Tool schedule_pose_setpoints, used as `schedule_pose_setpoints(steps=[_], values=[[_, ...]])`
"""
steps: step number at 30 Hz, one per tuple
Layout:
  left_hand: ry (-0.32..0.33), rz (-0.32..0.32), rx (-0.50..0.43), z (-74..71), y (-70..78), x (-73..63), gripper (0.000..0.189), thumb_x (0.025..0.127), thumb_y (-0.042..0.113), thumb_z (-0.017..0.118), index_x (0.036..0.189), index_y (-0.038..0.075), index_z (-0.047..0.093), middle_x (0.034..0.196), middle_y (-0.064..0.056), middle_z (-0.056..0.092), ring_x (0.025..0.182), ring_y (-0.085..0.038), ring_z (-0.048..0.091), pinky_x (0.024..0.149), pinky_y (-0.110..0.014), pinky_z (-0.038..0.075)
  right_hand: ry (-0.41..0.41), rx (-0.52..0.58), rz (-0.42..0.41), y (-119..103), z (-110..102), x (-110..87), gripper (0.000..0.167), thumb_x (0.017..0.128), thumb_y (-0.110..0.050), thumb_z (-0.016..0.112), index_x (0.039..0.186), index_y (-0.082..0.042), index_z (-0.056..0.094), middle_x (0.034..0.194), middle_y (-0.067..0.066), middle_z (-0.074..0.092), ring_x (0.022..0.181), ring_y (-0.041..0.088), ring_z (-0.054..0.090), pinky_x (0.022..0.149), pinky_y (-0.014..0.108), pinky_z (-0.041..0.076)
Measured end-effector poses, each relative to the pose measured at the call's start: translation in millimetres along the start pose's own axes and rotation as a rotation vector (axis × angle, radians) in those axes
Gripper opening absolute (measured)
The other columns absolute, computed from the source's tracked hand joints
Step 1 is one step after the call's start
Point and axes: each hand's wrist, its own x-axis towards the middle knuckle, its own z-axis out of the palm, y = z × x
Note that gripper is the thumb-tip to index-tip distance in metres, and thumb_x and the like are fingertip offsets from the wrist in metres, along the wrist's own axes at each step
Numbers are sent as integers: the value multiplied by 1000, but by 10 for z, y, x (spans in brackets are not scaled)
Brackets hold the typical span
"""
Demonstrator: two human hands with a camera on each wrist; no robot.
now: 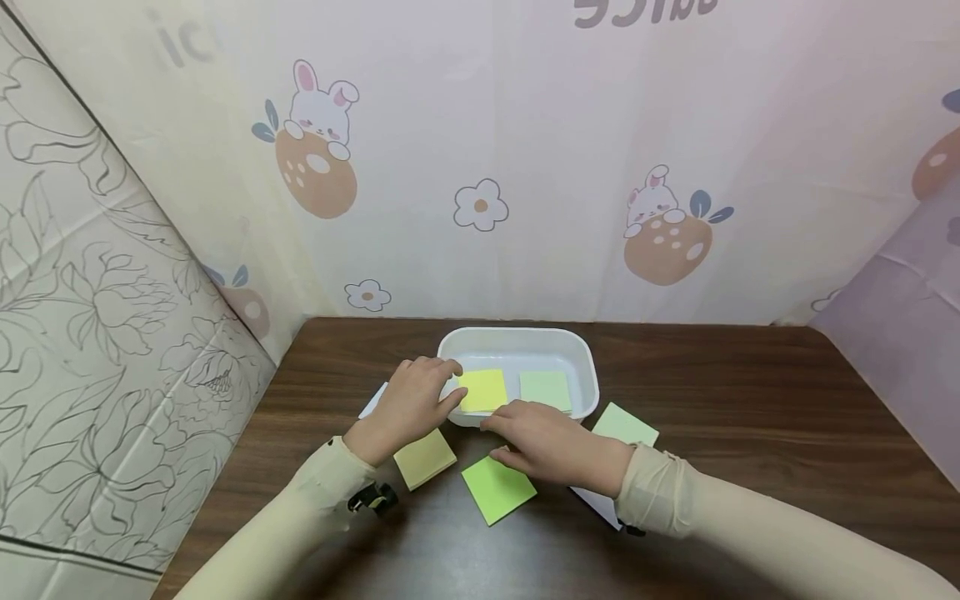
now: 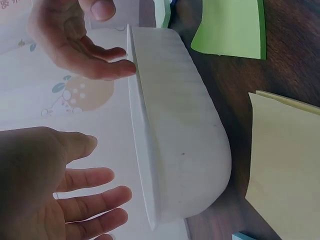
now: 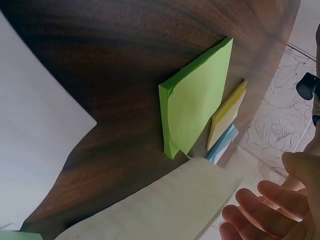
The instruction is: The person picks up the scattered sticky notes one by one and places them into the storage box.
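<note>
A white plastic tub stands near the back of the table, with a yellow sticky note pad and a pale green sticky note pad lying side by side in it. My left hand hovers at the tub's left end, fingers loosely spread and holding nothing. Over the front rim hangs my right hand, its fingers relaxed and bent. In the left wrist view the fingertips of my right hand are at the tub's rim; contact is unclear. Nothing shows in its grasp.
In front of the tub lie a pale yellow pad and a bright green pad. Another pale green pad is on the right, near a whitish pad partly under my right wrist. A blue-edged pad lies at the left.
</note>
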Motion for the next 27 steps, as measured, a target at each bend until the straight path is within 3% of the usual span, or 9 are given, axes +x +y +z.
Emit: schedule_pose_setpoints(steps=[7,15,27], values=[[-19,-34,-2,-16,-55,-42,28,96,30,69,115,10,71,107,-7,76,103,-30,70,91,-50,52,-4,-5,-21,-30,36,-10,29,96,-27,69,119,-9,67,108,0,71,99,14,66,87,33,54],[9,-57,3,-42,-157,-82,28,95,29,71,113,8,72,97,-7,75,96,-29,70,85,-49,53,-1,-12,-40,-53,91,-18,30,96,-27,69,119,-8,68,108,0,71,100,15,66,86,33,55],[-56,-119,18,12,-307,-159,34,95,31,71,118,7,70,110,-13,74,100,-33,69,82,-49,53,13,-24,-79,-125,108,26,30,96,-30,69,119,-11,68,107,-2,69,98,14,65,85,31,54]])
